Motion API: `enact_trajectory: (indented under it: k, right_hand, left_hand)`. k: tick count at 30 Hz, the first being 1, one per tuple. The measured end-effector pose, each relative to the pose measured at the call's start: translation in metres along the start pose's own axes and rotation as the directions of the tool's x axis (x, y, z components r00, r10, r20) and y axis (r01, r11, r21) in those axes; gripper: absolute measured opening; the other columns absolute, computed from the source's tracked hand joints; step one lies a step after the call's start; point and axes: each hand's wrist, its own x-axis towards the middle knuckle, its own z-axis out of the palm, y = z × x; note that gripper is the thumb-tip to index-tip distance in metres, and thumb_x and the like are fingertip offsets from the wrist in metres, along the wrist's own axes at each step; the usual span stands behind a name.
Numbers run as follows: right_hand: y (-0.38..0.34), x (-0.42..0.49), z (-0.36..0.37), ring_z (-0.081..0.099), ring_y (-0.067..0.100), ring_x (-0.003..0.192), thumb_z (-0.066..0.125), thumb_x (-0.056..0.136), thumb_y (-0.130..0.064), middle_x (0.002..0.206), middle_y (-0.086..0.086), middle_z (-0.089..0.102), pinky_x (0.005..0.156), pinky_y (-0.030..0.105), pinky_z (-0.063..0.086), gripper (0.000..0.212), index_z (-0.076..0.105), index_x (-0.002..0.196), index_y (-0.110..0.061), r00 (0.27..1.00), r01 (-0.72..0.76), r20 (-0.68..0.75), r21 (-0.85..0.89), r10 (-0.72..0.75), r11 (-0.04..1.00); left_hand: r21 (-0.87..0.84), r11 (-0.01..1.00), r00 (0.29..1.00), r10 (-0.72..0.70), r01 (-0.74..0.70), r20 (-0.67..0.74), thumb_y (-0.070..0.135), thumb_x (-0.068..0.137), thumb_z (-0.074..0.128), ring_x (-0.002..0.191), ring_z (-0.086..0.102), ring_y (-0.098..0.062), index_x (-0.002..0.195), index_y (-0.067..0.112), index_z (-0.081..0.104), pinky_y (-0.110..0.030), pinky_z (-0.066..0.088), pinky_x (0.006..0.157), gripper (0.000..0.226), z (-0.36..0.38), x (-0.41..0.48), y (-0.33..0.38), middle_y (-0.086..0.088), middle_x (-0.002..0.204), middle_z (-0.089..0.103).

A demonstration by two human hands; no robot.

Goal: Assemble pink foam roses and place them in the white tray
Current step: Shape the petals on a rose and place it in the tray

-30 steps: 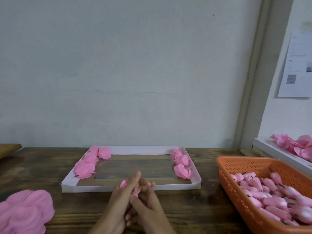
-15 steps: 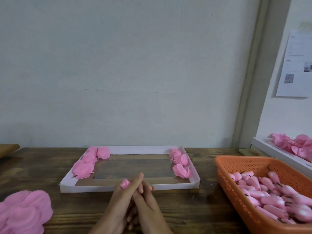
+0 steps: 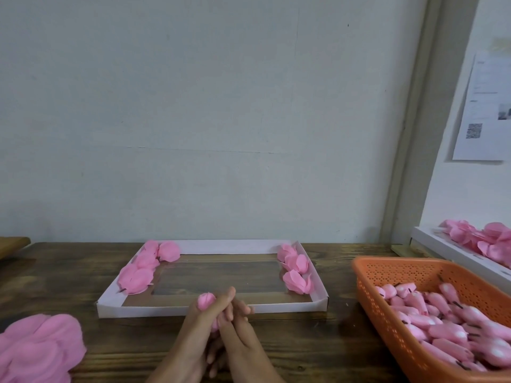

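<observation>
Change: small pink foam rosebud is now poking up rounder than a second ago.
Left hand: curling round the bud, gripping it.
Right hand: pressing alongside; its hold I cannot tell.
Place: bud is hovering just before the white cardboard tray, likely still being shaped.

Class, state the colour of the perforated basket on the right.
The basket is orange; head view.

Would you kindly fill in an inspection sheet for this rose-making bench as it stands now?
Surface: dark wooden table.
Job's things: white tray with assembled roses at its left and right ends; foam bud in the hands.
Clutter: orange basket of buds, right; loose petal pile, near left; second tray of petals, far right.
Grippers: left hand grips the foam bud; right hand lies against it, grip hidden.
Cables: nothing seen.
Surroundings: pale wall, posted paper sheet.
</observation>
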Motion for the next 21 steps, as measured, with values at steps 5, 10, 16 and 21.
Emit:
enact_trajectory:
  k: [5,10,16,21]
  right_hand:
    - [0.008,-0.001,-0.016,0.069,0.005,0.097,0.056,0.105,-0.039,0.107,-0.007,0.072,0.089,0.026,0.055,0.016,0.061,0.115,-0.028,0.952,0.127,-0.220,-0.344,-0.212,0.930]
    - [0.010,0.003,-0.025,0.059,0.002,0.101,0.056,0.094,-0.026,0.121,-0.017,0.054,0.087,0.017,0.048,0.034,0.051,0.125,-0.039,0.830,0.317,-0.201,-0.596,-0.520,0.738]
    - [0.009,0.002,-0.024,0.049,0.000,0.126,0.041,0.103,-0.033,0.147,-0.018,0.042,0.100,0.019,0.045,0.046,0.045,0.147,-0.045,0.766,0.486,0.044,-0.694,-0.641,0.532]
    - [0.005,0.002,-0.028,0.053,-0.001,0.123,0.047,0.101,-0.032,0.143,-0.020,0.047,0.101,0.021,0.047,0.047,0.050,0.146,-0.044,0.775,0.487,0.048,-0.681,-0.631,0.546]
  left_hand:
    - [-0.015,0.995,0.990,0.097,-0.099,-0.105,0.034,0.083,0.087,0.090,0.077,-0.034,0.053,0.011,0.056,-0.038,0.061,0.068,0.048,0.003,-0.002,-0.001,-0.027,0.080,0.071]
    - [0.367,0.904,0.911,0.325,-0.221,-0.252,0.022,0.094,0.074,0.055,0.065,-0.020,0.051,0.014,0.063,-0.028,0.051,0.057,0.045,-0.004,-0.001,0.001,-0.015,0.060,0.068]
    - [0.603,0.772,0.913,0.372,-0.203,-0.168,0.033,0.079,0.080,0.067,0.071,-0.017,0.072,0.032,0.076,-0.043,0.056,0.066,0.009,-0.011,-0.004,0.001,-0.003,0.070,0.075]
    - [0.604,0.780,0.911,0.354,-0.163,-0.212,0.048,0.060,0.071,0.061,0.064,-0.018,0.069,0.028,0.075,-0.047,0.056,0.065,0.022,-0.013,-0.004,0.003,-0.011,0.067,0.073]
